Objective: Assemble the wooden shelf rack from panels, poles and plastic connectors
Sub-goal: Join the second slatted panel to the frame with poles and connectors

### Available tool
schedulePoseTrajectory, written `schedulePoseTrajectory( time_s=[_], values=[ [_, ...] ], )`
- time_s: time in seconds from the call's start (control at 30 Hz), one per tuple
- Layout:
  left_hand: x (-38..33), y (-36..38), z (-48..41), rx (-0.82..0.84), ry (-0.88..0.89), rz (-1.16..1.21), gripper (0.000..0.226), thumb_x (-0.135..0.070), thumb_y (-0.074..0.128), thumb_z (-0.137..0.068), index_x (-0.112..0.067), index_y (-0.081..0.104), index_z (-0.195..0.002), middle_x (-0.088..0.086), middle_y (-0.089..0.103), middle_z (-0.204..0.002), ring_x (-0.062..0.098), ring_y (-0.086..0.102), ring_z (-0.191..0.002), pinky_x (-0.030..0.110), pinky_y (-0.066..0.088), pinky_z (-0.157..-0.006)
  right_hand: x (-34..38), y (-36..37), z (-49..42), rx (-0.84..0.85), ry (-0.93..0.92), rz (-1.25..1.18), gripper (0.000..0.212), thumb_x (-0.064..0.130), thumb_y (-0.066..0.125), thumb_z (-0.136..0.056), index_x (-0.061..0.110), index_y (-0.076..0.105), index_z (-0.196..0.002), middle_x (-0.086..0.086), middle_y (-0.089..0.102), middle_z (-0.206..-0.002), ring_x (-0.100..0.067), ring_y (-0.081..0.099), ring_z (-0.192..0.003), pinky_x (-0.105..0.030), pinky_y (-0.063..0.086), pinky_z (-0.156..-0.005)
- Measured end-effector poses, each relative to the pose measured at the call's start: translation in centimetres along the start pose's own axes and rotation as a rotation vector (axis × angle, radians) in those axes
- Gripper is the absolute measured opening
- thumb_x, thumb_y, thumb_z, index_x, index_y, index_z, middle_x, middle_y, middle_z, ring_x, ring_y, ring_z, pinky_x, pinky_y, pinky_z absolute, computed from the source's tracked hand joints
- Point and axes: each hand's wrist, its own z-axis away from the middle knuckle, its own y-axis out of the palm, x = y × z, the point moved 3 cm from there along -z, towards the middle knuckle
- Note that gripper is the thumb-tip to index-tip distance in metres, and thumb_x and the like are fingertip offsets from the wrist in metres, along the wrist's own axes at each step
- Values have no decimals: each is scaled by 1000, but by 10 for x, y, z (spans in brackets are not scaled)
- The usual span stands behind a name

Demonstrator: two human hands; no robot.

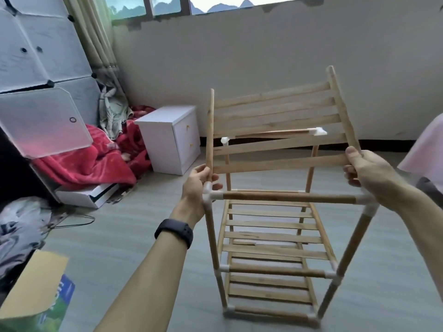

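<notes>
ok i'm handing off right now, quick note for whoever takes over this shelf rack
Hands: the left hand grips the top panel at its left edge, just above the front-left connector. The right hand grips its right edge.
Panel: held tilted up over the rack, not seated.
Done: two lower shelves are in place, and the front top pole is joined at both ends.
Left: lower the panel flat onto the top tier, probably at the rear connectors, then check the joints.
</notes>
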Motion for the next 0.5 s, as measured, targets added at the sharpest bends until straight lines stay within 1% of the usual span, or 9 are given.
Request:
schedulePoseTrajectory(
  time_s=[0.1,0.17,0.27,0.33,0.43,0.5],
  values=[
    [2,3,-2,15,-13,82,19,-22,43,-105,-14,58,-114,6,54,-76,16,54,-57,29,52,-54,-9,-3,-6,5,19,-10,33,46,38,-109,19,51,-95,10,49,-60,-13,45,-63,-31,42,-64],
    [1,4,-4,20,-12,77,21,-23,44,-105,-12,59,-116,4,56,-71,16,54,-57,28,51,-53,-15,-4,-9,-5,36,-25,34,48,40,-108,19,51,-94,13,49,-54,-13,44,-61,-32,43,-64],
    [4,1,-2,26,-51,71,26,-24,45,-103,-6,58,-118,2,55,-66,16,52,-57,27,51,-54,-22,-7,-12,-38,65,-32,34,52,43,-105,21,52,-95,15,50,-53,-11,47,-59,-32,45,-64],
    [6,1,-1,16,-64,80,29,-23,46,-101,-3,59,-118,2,52,-65,15,50,-57,26,50,-55,-25,-8,-13,-49,74,-20,34,53,44,-104,21,54,-98,16,52,-53,-6,50,-54,-29,46,-60],
    [7,1,0,-5,-53,18,32,-25,44,-100,-3,61,-116,2,49,-67,14,49,-55,26,48,-54,-30,-9,-16,-59,114,-27,35,52,46,-103,18,57,-103,14,53,-52,-3,50,-47,-26,46,-52],
    [8,-1,0,-30,-39,-97,32,-28,45,-99,-5,64,-111,2,49,-67,13,49,-56,26,47,-52,-33,-10,-17,-64,151,-22,36,50,47,-104,16,59,-104,13,53,-52,-4,50,-46,-25,47,-49]
  ],
)
